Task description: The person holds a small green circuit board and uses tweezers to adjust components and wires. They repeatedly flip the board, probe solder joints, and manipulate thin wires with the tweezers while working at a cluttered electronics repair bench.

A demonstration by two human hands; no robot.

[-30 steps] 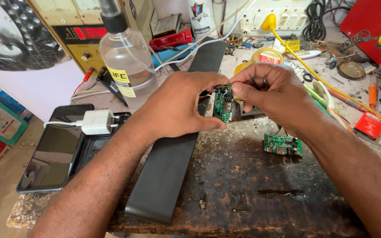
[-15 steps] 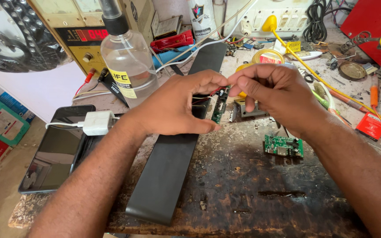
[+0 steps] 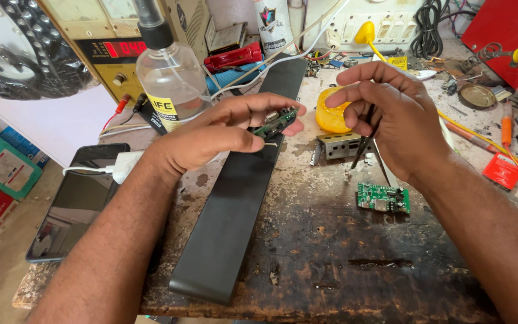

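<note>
My left hand [image 3: 223, 135] pinches a small green circuit board [image 3: 276, 122] between thumb and fingers, above a long black bar-shaped casing [image 3: 238, 192] lying on the worn workbench [image 3: 343, 264]. My right hand [image 3: 391, 117] is a little to the right of it, apart from the board, and grips thin black tweezers [image 3: 362, 144] that point down. A second green circuit board [image 3: 383, 198] lies flat on the bench below my right hand. A small grey metal bracket [image 3: 342, 146] sits between the hands.
A clear plastic bottle [image 3: 169, 72] with a black cap stands behind my left hand. A black phone [image 3: 76, 201] with a white charger plug [image 3: 126, 165] lies at the left. A round yellow object [image 3: 330, 117], cables, tools and a red packet [image 3: 503, 170] crowd the back and right.
My hands have drawn apart. The left hand keeps the green board and has turned it flatter, and the right hand has pulled back to the right with the tweezers.
</note>
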